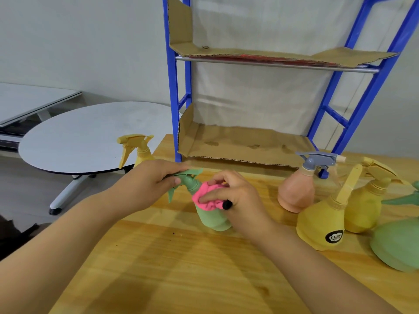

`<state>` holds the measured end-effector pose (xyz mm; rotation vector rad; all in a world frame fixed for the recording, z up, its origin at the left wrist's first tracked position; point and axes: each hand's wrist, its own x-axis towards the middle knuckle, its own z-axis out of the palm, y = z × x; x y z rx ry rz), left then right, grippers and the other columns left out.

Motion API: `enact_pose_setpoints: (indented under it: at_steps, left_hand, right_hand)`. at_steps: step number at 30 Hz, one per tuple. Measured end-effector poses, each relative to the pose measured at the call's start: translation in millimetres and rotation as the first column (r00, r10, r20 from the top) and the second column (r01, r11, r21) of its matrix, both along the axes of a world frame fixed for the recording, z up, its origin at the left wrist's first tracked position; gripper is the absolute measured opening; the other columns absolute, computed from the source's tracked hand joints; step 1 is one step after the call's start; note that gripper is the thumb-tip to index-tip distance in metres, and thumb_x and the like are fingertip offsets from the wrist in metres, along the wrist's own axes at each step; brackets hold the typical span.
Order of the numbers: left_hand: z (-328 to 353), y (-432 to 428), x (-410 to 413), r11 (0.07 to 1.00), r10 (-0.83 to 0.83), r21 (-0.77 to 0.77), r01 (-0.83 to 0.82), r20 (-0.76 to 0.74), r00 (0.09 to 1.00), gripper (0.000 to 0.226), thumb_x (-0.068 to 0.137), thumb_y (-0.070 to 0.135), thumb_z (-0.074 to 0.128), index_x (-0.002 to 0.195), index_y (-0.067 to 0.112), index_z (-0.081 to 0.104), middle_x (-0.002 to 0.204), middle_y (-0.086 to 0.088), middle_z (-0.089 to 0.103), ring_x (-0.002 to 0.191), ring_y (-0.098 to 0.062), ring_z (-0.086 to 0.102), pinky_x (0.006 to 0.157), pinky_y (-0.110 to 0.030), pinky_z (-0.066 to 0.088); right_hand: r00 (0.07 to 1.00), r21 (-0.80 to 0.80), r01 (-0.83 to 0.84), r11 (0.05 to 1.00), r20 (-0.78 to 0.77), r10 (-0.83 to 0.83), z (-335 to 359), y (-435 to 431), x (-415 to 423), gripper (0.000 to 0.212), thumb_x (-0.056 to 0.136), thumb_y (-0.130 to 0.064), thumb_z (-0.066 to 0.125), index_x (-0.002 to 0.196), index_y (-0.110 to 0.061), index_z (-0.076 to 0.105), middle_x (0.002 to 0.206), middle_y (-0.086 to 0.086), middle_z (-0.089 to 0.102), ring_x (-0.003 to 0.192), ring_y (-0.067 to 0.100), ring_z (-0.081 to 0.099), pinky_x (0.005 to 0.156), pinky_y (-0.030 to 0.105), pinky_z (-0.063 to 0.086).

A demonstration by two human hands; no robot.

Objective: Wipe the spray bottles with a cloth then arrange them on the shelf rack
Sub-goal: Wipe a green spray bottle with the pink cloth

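On the wooden table (181, 268) before the blue rack (371, 87), steady the green bottle (210, 217), gripped at its trigger by the left hand (147, 184); rub shoulder to base with the right hand (238, 200) pinching the pink cloth (205, 196).

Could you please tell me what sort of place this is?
Probably a plain workroom or office: a wooden table, a blue shelf rack lined with cardboard, and a round grey table beside it.

Both forearms (68, 234) were bare right up to the frame's edge, and the left hand (147, 184) and right hand (235, 200) were bare too.
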<state>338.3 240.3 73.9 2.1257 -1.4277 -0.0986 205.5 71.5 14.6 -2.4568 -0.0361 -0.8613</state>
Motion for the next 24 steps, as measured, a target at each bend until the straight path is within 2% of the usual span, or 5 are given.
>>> enact_pose_setpoints:
  at_steps: [2, 9, 15, 20, 24]
  left_hand:
    - [-3.2, 5.9, 0.4, 0.999, -0.041, -0.032, 0.042, 0.024, 0.999, 0.034, 0.087, 0.031, 0.045, 0.116, 0.046, 0.054, 0.095, 0.044, 0.055, 0.093, 0.016, 0.051, 0.077, -0.003, 0.038]
    - [-26.1, 23.3, 3.2, 0.994, -0.046, -0.089, 0.059, 0.143, 0.989, 0.041, 0.083, 0.044, 0.036, 0.122, 0.047, 0.048, 0.092, 0.019, 0.059, 0.085, 0.001, 0.051, 0.068, -0.016, 0.041]
    - [-35.2, 22.4, -3.1, 0.991, -0.078, -0.081, 0.102, 0.264, 0.962, 0.033, 0.086, 0.036, 0.039, 0.117, 0.042, 0.05, 0.083, 0.025, 0.059, 0.079, 0.003, 0.047, 0.07, -0.019, 0.04]
    - [-35.5, 31.0, -6.6, 0.978, -0.147, -0.082, 0.192, 0.379, 0.913, 0.03, 0.095, 0.039, 0.034, 0.119, 0.033, 0.053, 0.09, 0.015, 0.067, 0.081, -0.004, 0.055, 0.065, -0.022, 0.045]
    - [-36.7, 34.7, -12.1, 0.954, -0.193, -0.104, 0.282, 0.507, 0.84, 0.03, 0.091, 0.019, 0.046, 0.114, 0.023, 0.064, 0.104, 0.01, 0.069, 0.087, -0.012, 0.061, 0.065, -0.025, 0.052]
  right_hand:
    - [1.0, 0.181, -0.009, 0.983, -0.023, 0.014, -6.5, -5.6, -6.6, 0.038, 0.074, -0.006, 0.074, 0.094, -0.038, 0.07, 0.098, -0.012, 0.056, 0.097, 0.014, 0.054, 0.078, 0.034, 0.05]
    - [0.978, 0.552, 0.206, 0.808, -0.147, -0.149, -15.1, -18.4, -25.1, 0.023, 0.076, 0.004, 0.069, 0.078, -0.018, 0.073, 0.083, -0.011, 0.057, 0.078, 0.005, 0.056, 0.069, 0.012, 0.046]
    - [0.987, -0.011, 0.123, 0.992, -0.104, -0.123, 1.7, 12.8, -14.7, 0.043, 0.079, 0.001, 0.068, 0.111, -0.029, 0.066, 0.097, -0.015, 0.047, 0.099, 0.011, 0.043, 0.082, 0.017, 0.041]
    - [0.96, -0.062, 0.178, 0.982, -0.207, -0.187, 5.6, -2.8, -10.9, 0.049, 0.078, 0.007, 0.063, 0.113, -0.027, 0.066, 0.096, -0.008, 0.052, 0.096, 0.01, 0.039, 0.079, 0.014, 0.036]
    - [0.885, 0.168, 0.305, 0.937, -0.412, -0.215, 8.1, -22.8, -13.6, 0.041, 0.085, 0.006, 0.052, 0.109, -0.023, 0.068, 0.096, 0.002, 0.053, 0.093, 0.014, 0.046, 0.074, 0.015, 0.038]
